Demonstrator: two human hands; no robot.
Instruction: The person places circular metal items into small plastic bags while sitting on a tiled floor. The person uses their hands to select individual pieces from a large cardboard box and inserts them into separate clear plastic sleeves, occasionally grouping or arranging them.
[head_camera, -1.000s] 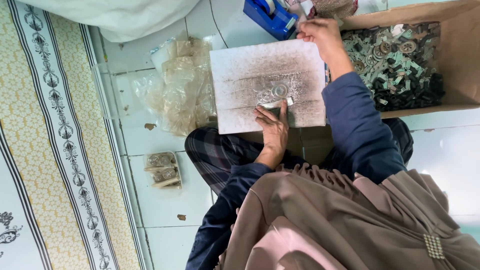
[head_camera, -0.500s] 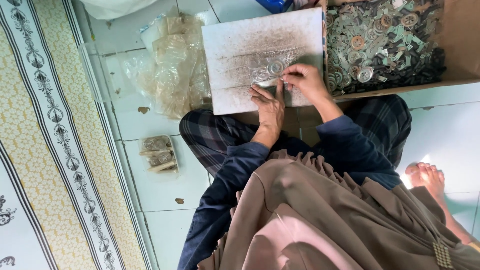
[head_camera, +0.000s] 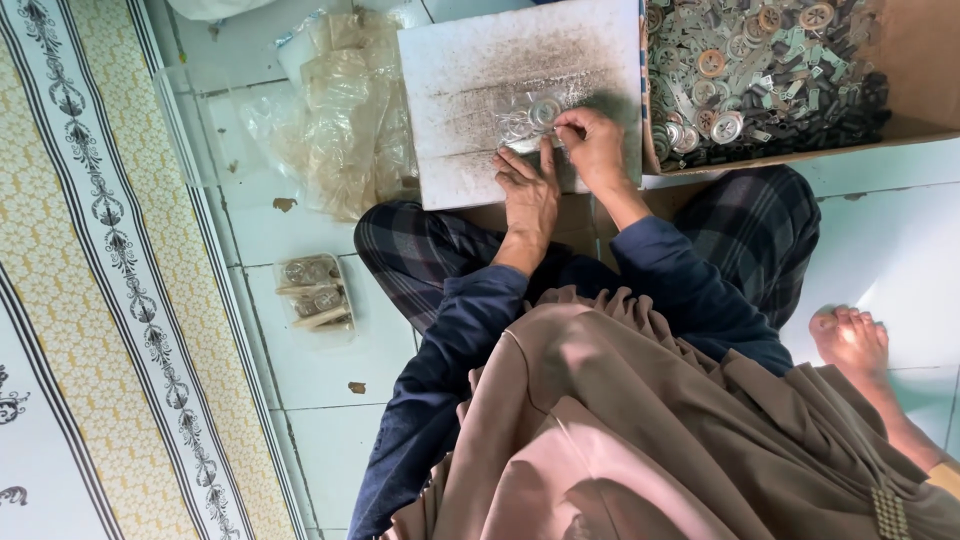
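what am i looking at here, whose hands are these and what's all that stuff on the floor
The view comes from a camera worn on a person's head, looking down, so you see their own body and lap. They sit on a tiled floor. The left hand and right hand both rest on a worn white board, pinching a small clear plastic bag with round metal discs inside. Beside the board, a cardboard box holds a heap of small metal parts. A pile of empty clear bags lies on the other side, and one filled packet lies on the tiles. A bare foot shows too.
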